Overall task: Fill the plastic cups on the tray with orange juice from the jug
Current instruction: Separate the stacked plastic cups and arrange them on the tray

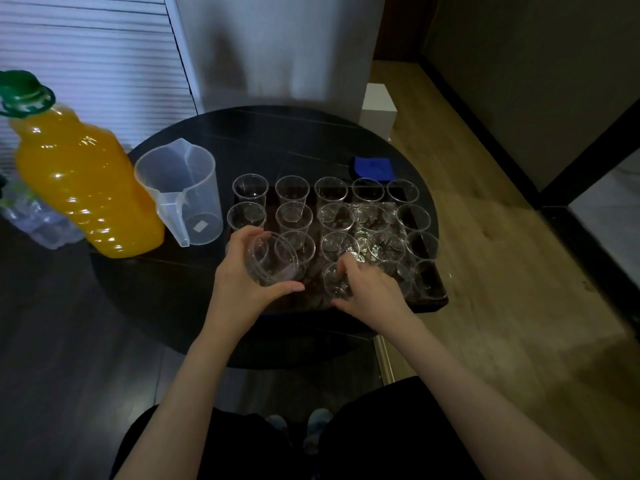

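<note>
At centre frame, the left hand (239,275) curls around a tilted clear cup (272,259), while the right hand (369,285) pinches an upright cup (334,280) on the tray (434,294). Left of the tray stand the empty jug (181,188) and orange juice bottle (81,178); a blue cloth (374,167) lies upper right.

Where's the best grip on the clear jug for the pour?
Take the clear jug by its handle, coming from the near side: the handle faces the person and the spout points away. The jug stands upright and empty beside the orange juice bottle, left of the tray. The left hand is closest, but it holds a cup.
</note>
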